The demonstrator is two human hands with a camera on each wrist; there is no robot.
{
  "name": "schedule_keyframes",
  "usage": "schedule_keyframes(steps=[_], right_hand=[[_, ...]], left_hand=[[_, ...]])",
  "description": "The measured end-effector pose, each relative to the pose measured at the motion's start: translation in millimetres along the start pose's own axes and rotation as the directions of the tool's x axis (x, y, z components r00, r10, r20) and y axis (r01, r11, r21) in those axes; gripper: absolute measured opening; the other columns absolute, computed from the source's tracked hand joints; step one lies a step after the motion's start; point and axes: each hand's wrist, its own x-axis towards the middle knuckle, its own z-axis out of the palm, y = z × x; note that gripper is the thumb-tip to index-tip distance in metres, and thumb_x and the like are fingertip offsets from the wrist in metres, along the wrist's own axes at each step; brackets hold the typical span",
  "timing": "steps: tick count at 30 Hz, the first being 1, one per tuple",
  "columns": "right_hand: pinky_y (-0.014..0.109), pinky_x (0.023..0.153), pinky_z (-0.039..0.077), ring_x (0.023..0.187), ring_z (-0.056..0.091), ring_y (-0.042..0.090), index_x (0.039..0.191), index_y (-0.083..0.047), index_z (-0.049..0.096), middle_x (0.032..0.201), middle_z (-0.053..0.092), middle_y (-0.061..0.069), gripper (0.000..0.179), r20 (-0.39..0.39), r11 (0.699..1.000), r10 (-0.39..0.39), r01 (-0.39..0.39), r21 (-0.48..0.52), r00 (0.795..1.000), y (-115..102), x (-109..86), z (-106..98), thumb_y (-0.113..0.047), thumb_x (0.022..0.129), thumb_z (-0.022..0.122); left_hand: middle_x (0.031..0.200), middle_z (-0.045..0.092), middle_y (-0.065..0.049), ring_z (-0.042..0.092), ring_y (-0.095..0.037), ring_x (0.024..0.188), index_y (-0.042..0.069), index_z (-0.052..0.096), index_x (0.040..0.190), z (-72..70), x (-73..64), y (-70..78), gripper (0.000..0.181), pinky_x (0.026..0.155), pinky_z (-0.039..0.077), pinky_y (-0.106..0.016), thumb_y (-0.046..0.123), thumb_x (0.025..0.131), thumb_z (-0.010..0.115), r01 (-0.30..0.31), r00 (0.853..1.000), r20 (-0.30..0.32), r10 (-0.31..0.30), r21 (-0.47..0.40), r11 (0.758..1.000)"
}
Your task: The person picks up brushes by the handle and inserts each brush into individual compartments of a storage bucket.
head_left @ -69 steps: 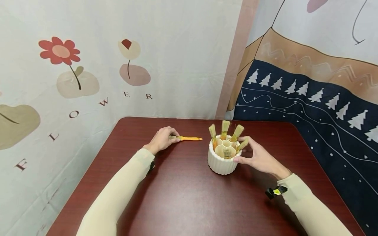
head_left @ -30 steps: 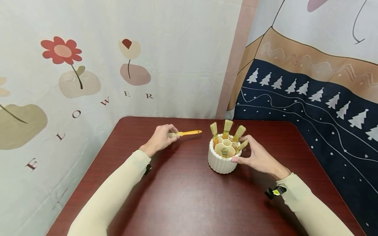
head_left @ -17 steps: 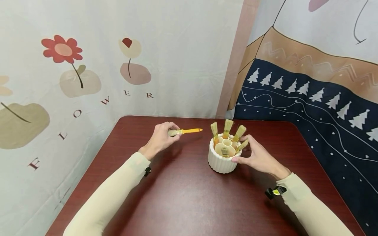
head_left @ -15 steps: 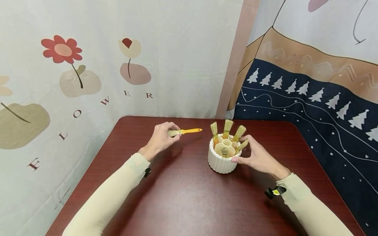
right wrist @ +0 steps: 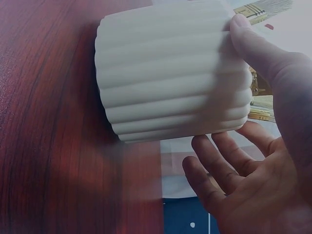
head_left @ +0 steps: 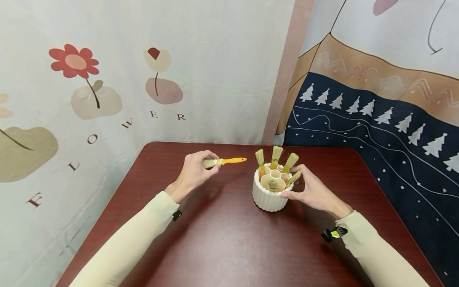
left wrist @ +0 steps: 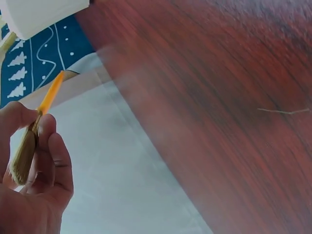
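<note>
My left hand (head_left: 193, 170) pinches a paintbrush (head_left: 234, 160) near its bristle end, thumb against fingers. The brush is held up over the table, its orange-yellow handle pointing right toward a white ribbed holder (head_left: 269, 201). In the left wrist view, the pale bristles (left wrist: 23, 163) hang over the palm. My right hand (head_left: 317, 192) grips the holder's right side; the right wrist view shows the thumb on its rim and fingertips at its wall. Several brushes (head_left: 276, 154) stand bristles up in the holder's round compartments; their handles are mostly hidden. The holder sits on the table.
The dark red wooden table (head_left: 229, 239) ends at a pale curtain (head_left: 222, 79) behind and a navy tree-patterned cloth (head_left: 340, 119) at the right. A thin stray bristle or twig (left wrist: 282, 111) lies on the tabletop in the left wrist view.
My left hand has lifted the paintbrush off the table and drawn slightly left, the handle still pointing right. The right hand keeps its grip on the holder, nearly unmoved.
</note>
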Motion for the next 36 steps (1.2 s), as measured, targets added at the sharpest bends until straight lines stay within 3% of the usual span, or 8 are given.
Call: schedule_keyframes(steps=[15, 22, 30, 36], right_hand=[[0.046, 0.107, 0.062, 0.126, 0.071, 0.03, 0.149, -0.008, 0.051, 0.148, 0.067, 0.017, 0.082, 0.0, 1.0, 0.002, -0.002, -0.004, 1.0, 1.6, -0.3, 0.2, -0.044, 0.094, 0.1], [0.042, 0.106, 0.063, 0.126, 0.072, 0.03, 0.149, -0.009, 0.051, 0.148, 0.068, 0.017, 0.083, -0.008, 1.0, -0.006, 0.006, 0.003, 1.0, 2.8, 1.5, 0.7, -0.043, 0.093, 0.101], [0.054, 0.11, 0.062, 0.128, 0.071, 0.032, 0.149, -0.008, 0.05, 0.149, 0.067, 0.018, 0.083, 0.002, 1.0, -0.003, 0.003, 0.019, 1.0, 2.6, 1.4, -0.1, -0.043, 0.094, 0.1], [0.046, 0.108, 0.062, 0.126, 0.071, 0.03, 0.149, -0.008, 0.051, 0.147, 0.068, 0.017, 0.082, -0.004, 1.0, -0.007, 0.007, 0.006, 1.0, 2.9, 0.9, 1.4, -0.044, 0.094, 0.1]], left_hand=[[0.099, 0.085, 0.001, 0.073, -0.015, 0.08, 0.018, 0.091, 0.111, -8.3, -10.6, 23.7, 0.024, 0.075, 0.055, -0.028, 0.01, 0.089, 0.096, -0.057, 0.994, -0.093, 0.054, -0.029, 0.998], [0.1, 0.085, 0.003, 0.071, -0.016, 0.079, 0.019, 0.091, 0.112, -8.3, -14.8, 32.1, 0.027, 0.07, 0.05, -0.017, 0.006, 0.088, 0.095, -0.102, 0.987, -0.134, 0.086, -0.116, 0.988], [0.102, 0.083, 0.005, 0.068, -0.009, 0.082, 0.022, 0.091, 0.112, -9.5, -18.2, 44.1, 0.029, 0.07, 0.053, -0.015, 0.008, 0.087, 0.096, -0.085, 0.989, -0.133, 0.064, -0.16, 0.983], [0.103, 0.082, 0.006, 0.069, -0.009, 0.085, 0.023, 0.091, 0.112, -9.9, -21.0, 54.7, 0.029, 0.072, 0.054, -0.016, 0.008, 0.087, 0.096, -0.083, 0.991, -0.122, 0.061, -0.184, 0.979]])
